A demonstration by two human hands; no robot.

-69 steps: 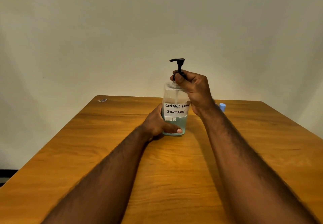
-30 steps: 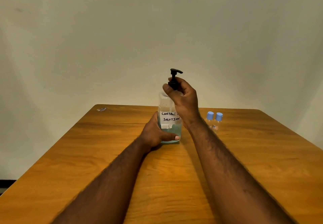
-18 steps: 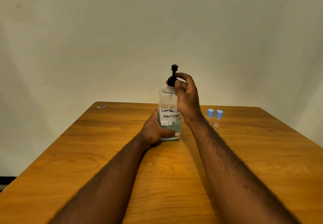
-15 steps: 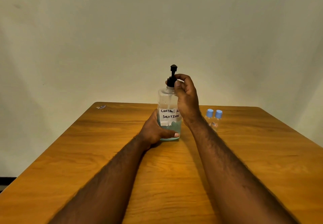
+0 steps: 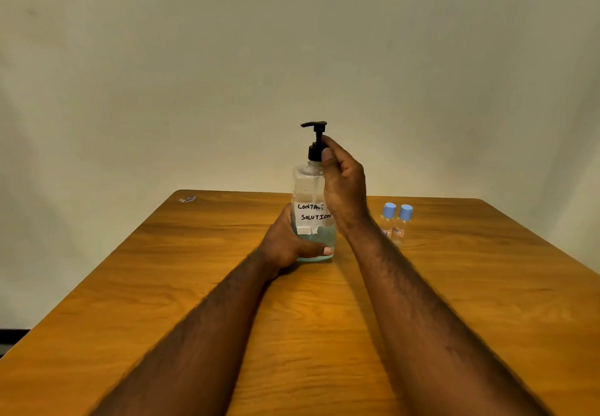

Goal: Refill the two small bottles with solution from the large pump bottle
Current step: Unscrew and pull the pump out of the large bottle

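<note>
As my right hand (image 5: 344, 185) pinches and twists the black plastic pump collar (image 5: 314, 152), the nozzle (image 5: 313, 124) swings from facing me to leftward, so it's loosening, I reckon. My left hand (image 5: 289, 246) grips the large clear pump bottle (image 5: 306, 185) on the wooden table (image 5: 324, 334).

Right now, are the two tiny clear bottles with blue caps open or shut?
Shut: both small clear bottles stand upright with blue caps on.

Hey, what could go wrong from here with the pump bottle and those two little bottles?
The right hand pinches the black collar while the left hand grips only the base of the pump bottle; a hard twist might tip it and spill. The two small bottles stand beside the right forearm with caps on; a swing of that arm could knock them over.
</note>
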